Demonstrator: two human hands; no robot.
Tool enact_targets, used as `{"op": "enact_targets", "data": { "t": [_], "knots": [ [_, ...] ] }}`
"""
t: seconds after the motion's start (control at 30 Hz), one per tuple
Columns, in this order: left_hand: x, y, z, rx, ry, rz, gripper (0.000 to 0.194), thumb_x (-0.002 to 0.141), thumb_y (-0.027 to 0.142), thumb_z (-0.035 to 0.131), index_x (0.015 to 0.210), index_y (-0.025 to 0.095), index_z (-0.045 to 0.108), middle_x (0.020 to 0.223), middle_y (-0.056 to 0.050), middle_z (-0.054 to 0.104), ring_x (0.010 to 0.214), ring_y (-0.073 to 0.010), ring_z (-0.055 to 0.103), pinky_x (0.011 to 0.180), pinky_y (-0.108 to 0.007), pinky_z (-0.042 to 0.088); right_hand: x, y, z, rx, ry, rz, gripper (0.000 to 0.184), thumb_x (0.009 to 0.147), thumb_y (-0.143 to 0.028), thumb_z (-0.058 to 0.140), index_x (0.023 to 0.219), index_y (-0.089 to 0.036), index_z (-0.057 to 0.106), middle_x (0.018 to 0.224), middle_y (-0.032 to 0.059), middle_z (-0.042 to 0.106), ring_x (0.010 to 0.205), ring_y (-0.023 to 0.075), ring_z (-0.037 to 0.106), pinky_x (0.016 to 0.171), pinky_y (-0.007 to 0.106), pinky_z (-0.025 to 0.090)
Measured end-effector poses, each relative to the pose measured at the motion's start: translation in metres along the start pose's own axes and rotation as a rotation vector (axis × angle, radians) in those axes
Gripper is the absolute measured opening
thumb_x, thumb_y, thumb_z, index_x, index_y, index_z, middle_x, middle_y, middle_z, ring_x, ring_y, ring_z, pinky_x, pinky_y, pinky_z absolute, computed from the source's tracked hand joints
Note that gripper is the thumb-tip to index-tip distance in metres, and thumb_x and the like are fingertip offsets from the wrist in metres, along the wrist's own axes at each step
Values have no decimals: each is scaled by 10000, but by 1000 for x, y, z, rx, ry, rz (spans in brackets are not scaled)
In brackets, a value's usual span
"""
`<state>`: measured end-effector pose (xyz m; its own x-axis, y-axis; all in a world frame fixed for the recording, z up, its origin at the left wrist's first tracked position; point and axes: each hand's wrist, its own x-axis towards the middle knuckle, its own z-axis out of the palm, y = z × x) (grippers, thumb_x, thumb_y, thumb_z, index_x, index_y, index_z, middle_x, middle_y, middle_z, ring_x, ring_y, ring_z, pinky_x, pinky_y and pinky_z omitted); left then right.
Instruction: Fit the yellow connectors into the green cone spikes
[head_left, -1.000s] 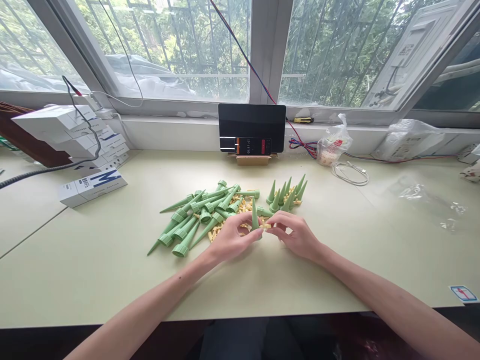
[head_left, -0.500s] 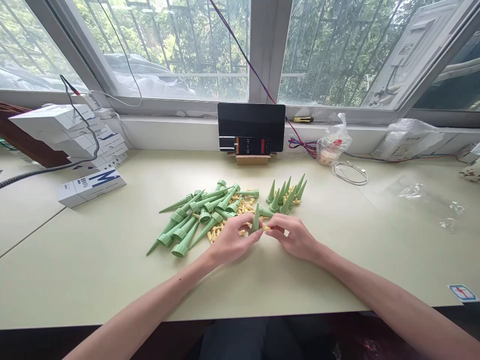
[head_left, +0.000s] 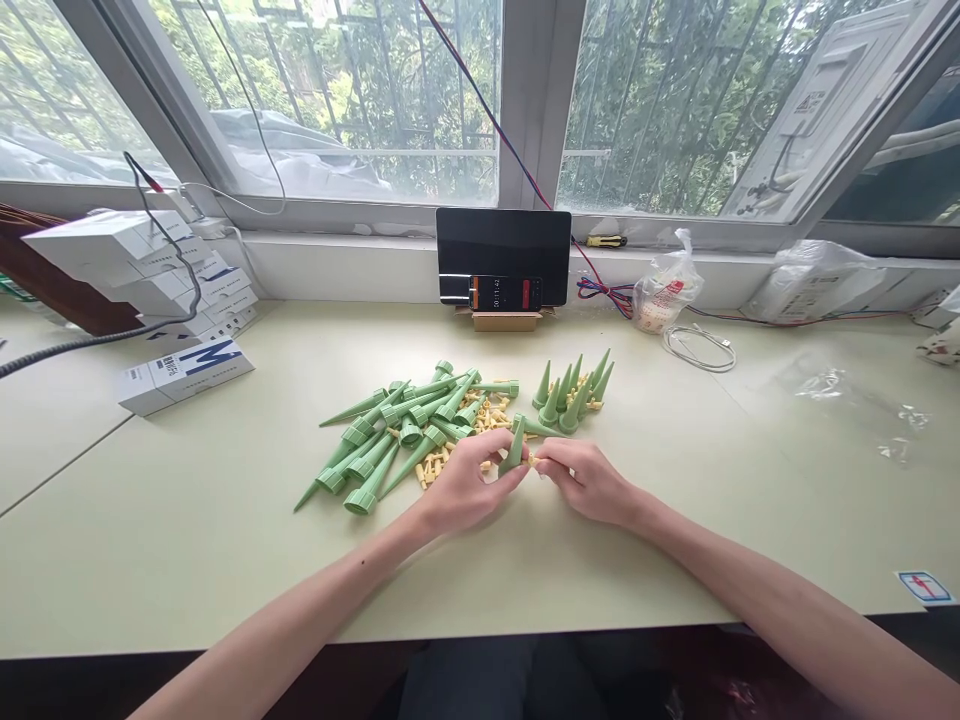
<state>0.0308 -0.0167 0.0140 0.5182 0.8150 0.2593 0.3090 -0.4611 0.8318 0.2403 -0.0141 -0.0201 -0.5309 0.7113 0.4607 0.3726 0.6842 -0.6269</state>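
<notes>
My left hand (head_left: 471,484) grips a green plastic watering spike (head_left: 514,448) by its wide end, the tip pointing up and leaning slightly right. Pinched in the fingers of my right hand (head_left: 596,482) is a small yellow valve piece (head_left: 533,461), held against the spike's side; whether it sits inside the spike I cannot tell. Behind and left of my hands lies a heap of green spikes (head_left: 367,455) mixed with loose yellow pieces (head_left: 431,468). Beyond my right hand, several spikes (head_left: 574,405) stand upright in a group with yellow pieces on them.
A phone showing a timer (head_left: 506,293) leans on a black screen (head_left: 502,240) at the back. White boxes (head_left: 187,375) are stacked at the left. A bagged cup (head_left: 664,290), a coiled white cable (head_left: 699,348) and clear plastic film (head_left: 825,385) lie at the right.
The held spike now leans a little more to the right. My right fingers have shifted slightly right and down around the yellow valve piece. The heap and the upright group look unchanged.
</notes>
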Motion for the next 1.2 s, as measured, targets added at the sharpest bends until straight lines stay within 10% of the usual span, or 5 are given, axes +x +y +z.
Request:
{"op": "enact_targets", "data": {
  "t": [0.53,1.2],
  "knots": [
    [1,-1,0,-199,4,-112,194,893,337,612,954,163,674,905,-48,668,833,-176,623,759,-281,532,3,-8,-3,105,91,85,193,961,-373,570,1009,-193,621,862,43,638,599,118,517,559,251,466],
    [0,-4,1,-202,-21,-128,186,886,322,620,978,168,666,951,-49,686,907,-197,640,854,-310,530,-1,0,1,99,77,-4,141,974,-269,545,867,-186,584,757,20,557,602,124,461,557,248,398]
  ]
}}
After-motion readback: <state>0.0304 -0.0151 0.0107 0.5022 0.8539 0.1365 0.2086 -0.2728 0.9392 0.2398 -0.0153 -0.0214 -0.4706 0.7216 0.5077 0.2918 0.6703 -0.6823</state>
